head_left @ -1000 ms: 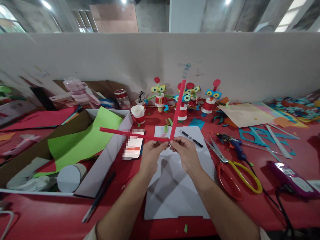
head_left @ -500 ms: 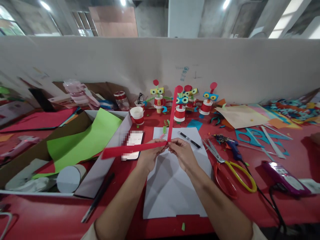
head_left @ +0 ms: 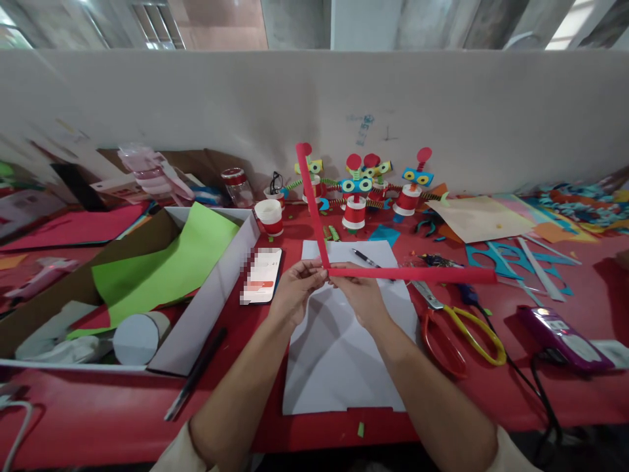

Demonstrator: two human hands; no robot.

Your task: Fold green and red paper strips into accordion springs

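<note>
Two red paper strips point(head_left: 417, 275) meet at a corner between my hands, one pointing away from me and the other reaching out to the right. My left hand point(head_left: 299, 285) pinches that corner from the left. From the other side my right hand point(head_left: 357, 292) grips it too, thumb and fingers closed, with the right-hand strip passing over its knuckles. Both hands are above white paper sheets point(head_left: 344, 380). A black pen point(head_left: 366, 257) lies on the sheets, partly behind the strip. Scissors point(head_left: 462, 331) with red and yellow handles rest just right of the paper.
Several paper-cup robot figures point(head_left: 354, 213) stand at the back by a white partition point(head_left: 221, 98). To the left are an open box point(head_left: 196, 328) with green paper, a phone point(head_left: 263, 278) and a paper cup point(head_left: 269, 217). A glue gun point(head_left: 469, 295) and purple device point(head_left: 565, 337) lie right.
The strip that stretched out to the left now stretches right, over my right hand. The other strip's far end has swung left. My hands stay together at the corner.
</note>
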